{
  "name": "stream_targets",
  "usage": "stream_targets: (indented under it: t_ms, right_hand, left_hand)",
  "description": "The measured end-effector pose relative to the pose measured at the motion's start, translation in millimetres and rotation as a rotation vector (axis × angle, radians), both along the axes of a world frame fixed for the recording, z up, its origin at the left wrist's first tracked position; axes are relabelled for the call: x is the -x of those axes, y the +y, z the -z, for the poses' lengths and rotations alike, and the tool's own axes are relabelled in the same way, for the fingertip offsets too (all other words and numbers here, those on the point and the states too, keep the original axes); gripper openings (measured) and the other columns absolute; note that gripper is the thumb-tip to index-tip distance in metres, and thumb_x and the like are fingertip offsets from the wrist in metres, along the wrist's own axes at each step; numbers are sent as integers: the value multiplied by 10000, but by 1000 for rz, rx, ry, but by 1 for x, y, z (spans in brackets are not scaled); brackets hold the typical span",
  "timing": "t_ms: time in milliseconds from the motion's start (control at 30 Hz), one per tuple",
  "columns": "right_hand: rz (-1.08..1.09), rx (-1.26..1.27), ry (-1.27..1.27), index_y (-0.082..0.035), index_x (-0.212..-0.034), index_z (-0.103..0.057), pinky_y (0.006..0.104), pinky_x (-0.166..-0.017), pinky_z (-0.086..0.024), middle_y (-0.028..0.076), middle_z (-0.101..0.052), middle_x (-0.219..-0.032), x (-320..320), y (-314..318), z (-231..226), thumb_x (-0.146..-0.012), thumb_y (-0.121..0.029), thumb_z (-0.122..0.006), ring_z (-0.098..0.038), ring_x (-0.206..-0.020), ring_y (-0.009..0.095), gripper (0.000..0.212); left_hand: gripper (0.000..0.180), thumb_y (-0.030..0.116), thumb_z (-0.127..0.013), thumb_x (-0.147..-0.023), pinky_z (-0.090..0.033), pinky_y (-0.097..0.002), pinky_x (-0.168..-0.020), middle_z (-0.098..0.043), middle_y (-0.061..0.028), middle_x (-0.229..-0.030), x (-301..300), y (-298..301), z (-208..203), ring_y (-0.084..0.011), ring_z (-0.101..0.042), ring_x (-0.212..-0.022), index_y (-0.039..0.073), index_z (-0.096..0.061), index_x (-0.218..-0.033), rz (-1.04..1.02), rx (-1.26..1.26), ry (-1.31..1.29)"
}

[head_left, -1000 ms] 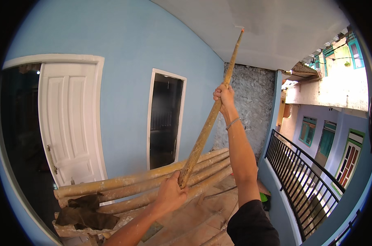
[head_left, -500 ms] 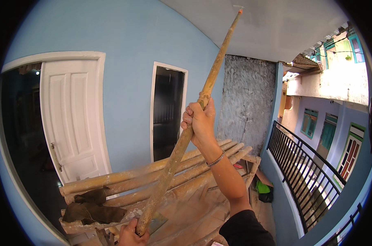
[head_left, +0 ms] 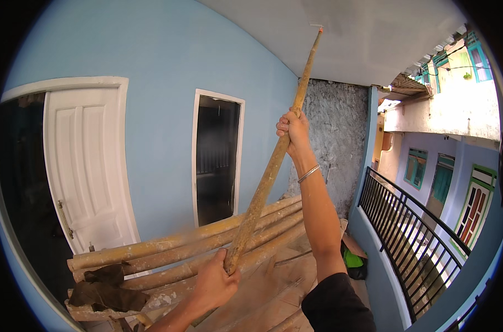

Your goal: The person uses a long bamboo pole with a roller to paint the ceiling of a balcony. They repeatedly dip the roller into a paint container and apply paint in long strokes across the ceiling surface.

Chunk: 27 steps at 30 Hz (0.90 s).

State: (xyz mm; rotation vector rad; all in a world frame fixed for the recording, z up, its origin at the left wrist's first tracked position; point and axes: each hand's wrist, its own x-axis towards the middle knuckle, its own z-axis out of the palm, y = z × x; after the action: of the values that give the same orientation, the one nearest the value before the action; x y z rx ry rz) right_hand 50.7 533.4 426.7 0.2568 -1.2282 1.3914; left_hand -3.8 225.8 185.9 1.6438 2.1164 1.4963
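Both of my hands grip a long, paint-specked bamboo pole (head_left: 262,188) that slants up and away toward the ceiling. My left hand (head_left: 215,281) is closed round its thick lower end. Higher up, my right hand (head_left: 294,131) wraps it with the arm nearly straight. At the far tip is a small orange part with a narrow, pale paint roller head (head_left: 316,25), which appears to be against the ceiling (head_left: 362,41). It is too small to make out in detail.
Below is a bamboo bench or scaffold (head_left: 168,238) with a dark cloth (head_left: 104,288) on its left end. A light blue wall (head_left: 157,122) holds a white door (head_left: 88,166) and a dark window (head_left: 215,160). Black railing (head_left: 412,232) runs along the right, near a green-and-black bag (head_left: 354,261).
My hands have pushed the pole up and farther away; the left hand has risen from the lower edge. The roller end sits farther out along the ceiling. The view has shifted slightly.
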Motion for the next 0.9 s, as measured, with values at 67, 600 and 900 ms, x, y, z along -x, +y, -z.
stream_targets:
  t_ms: [67, 600, 900]
  right_hand:
    - [9, 5, 9, -98, -984, -388, 258, -437, -413, 48, -471, -758, -1, 47, -15, -901, 13, -507, -450, -547, 98, 183]
    - [-88, 22, -15, -142, -1049, -326, 272, -442, -423, 39, -462, -776, 19, 15, 21, -910, 8, -506, -451, -557, 100, 272]
    - [-111, 34, -97, -71, -1351, -361, 303, -467, -494, 47, -495, -806, -11, -205, 116, -965, -64, -571, -529, -585, 137, 440]
  left_hand:
    - [258, 149, -691, -854, -452, -439, -588, -543, -196, -629, -3, 38, -18, -340, -561, -578, -33, -533, -948, 26, -29, 8]
    - [286, 150, -695, -849, -514, -420, -703, -637, -207, -826, 31, 28, 34, -349, -638, -791, -24, -579, -1044, -35, 32, 24]
    - [367, 130, -669, -881, -428, -405, -533, -538, -168, -689, 26, -210, 178, -281, -517, -562, 9, -571, -1213, -162, 125, 109]
